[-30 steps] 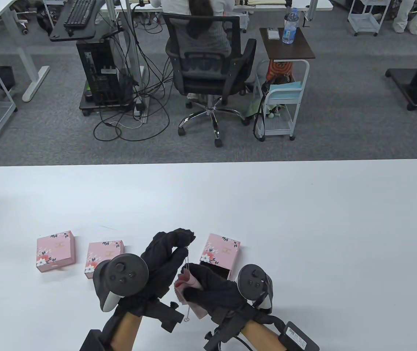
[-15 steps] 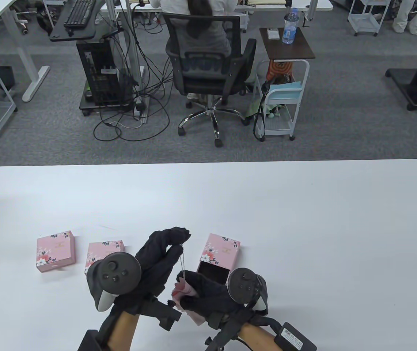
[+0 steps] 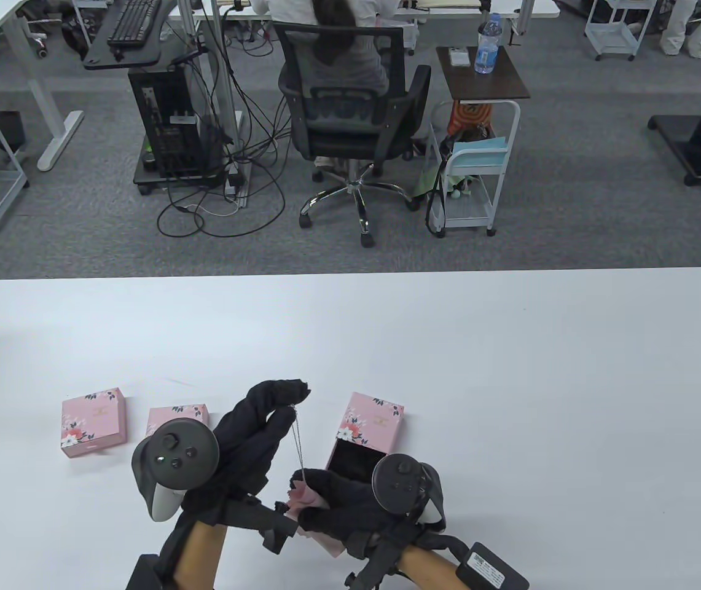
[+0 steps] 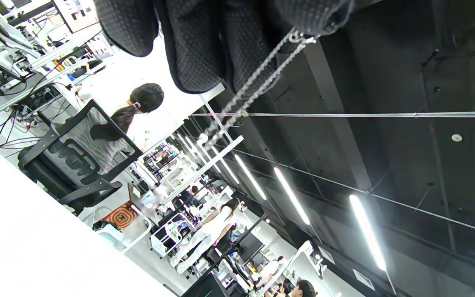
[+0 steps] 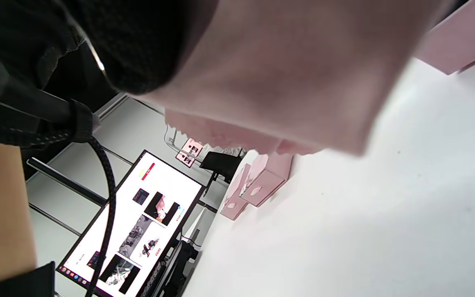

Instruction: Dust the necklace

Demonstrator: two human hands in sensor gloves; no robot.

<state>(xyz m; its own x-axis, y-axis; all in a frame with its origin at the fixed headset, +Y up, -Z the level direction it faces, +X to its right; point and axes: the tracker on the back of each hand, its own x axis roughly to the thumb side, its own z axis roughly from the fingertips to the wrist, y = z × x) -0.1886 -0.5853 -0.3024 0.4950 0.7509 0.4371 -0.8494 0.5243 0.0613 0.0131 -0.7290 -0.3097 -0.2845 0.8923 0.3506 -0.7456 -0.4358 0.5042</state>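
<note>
- Left hand: thumb and fingertips pinch the top of the necklace, raised above the table.
- Necklace: chain hangs down into the pink cloth.
- Right hand: fingers curled around the cloth, clamped on the chain's lower end.
- Open pink floral box just beyond the right hand; two closed boxes to the left.
- Box lettering: too small to read.

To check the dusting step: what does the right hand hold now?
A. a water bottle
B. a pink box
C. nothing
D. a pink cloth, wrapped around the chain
D: in the table view the right hand grips the pink cloth around the lower part of the chain, which the left hand pinches at its top end.
</note>
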